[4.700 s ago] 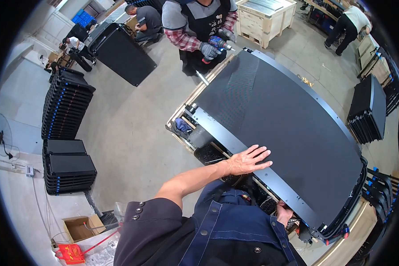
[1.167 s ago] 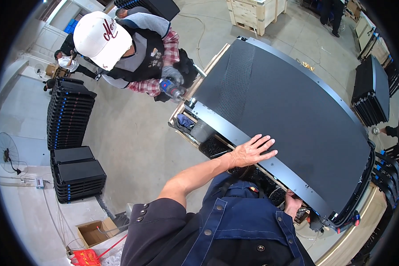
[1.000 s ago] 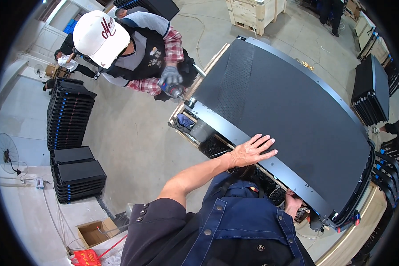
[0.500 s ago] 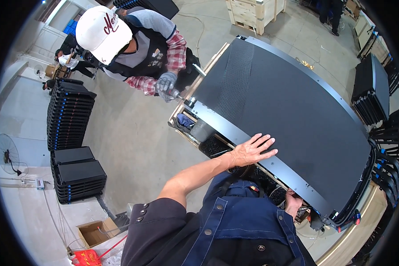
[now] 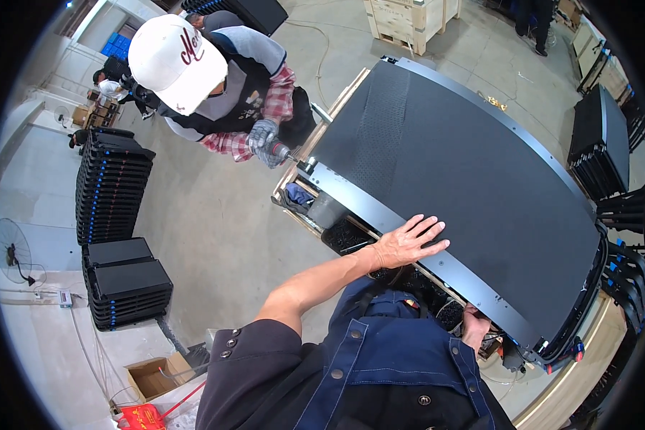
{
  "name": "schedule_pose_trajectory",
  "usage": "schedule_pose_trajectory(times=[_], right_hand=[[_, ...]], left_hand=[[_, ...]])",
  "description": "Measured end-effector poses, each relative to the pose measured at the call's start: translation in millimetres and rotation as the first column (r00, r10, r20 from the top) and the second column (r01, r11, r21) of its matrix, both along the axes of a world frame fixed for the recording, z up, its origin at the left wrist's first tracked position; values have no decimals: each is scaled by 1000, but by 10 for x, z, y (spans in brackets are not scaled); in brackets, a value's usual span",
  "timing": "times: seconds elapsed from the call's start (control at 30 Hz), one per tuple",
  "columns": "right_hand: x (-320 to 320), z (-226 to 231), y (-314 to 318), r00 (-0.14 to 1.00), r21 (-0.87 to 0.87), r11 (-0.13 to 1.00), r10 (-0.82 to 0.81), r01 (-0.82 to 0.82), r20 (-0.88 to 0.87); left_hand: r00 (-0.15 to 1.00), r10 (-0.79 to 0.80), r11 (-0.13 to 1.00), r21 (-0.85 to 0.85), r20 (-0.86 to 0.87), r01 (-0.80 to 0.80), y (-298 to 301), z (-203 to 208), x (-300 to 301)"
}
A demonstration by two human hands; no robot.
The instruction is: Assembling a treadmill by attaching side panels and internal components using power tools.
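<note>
A wide treadmill deck [image 5: 473, 172] with a black belt and silver side rails lies before me on a wooden bench. My left hand [image 5: 410, 242] rests flat across the near side rail [image 5: 365, 204], its fingers spread onto the belt. My right hand [image 5: 473, 326] reaches beneath that rail toward its right end; the fingers are hidden under the deck. At the rail's far left end, a co-worker's gloved hands [image 5: 265, 143] hold a power driver [image 5: 282, 151] against the deck's corner.
Stacks of black frames [image 5: 115, 186] and black panels [image 5: 127, 279] stand at the left. More black panels [image 5: 600, 143] lean at the right. A wooden crate [image 5: 408, 21] sits at the back. An open cardboard box [image 5: 154, 378] lies at lower left. Dark cloths [image 5: 297, 197] lie below the deck's left end.
The co-worker's head has shifted slightly right and down, and both gloved hands have drawn together on the driver. My hands and the deck have stayed in place.
</note>
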State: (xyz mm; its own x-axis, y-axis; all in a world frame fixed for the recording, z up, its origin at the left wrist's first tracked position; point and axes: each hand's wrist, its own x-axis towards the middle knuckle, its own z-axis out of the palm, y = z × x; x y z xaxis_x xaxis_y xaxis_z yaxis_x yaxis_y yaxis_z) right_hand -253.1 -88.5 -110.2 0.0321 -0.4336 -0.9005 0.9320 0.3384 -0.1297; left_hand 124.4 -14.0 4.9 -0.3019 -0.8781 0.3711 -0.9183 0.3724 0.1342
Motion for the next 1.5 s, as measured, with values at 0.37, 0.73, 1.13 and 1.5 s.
schedule_pose_trajectory(times=[0.37,0.73,1.13,1.5], right_hand=[[-58,-22,-22,999,18,1000,22,-23,42],[-4,-108,-44,1000,22,1000,-8,8,-8],[438,-74,248,771,9,793,594,-609,-229],[-344,-311,1274,125,305,476,680,-825,-722]], left_hand=[[1000,12,1000,2,10,-12,-2,34,7],[1000,21,1000,8,10,-21,44,52,-5],[1000,10,985,172,-10,-8,-75,172,-22],[994,18,980,197,106,-39,-36,257,-275]])
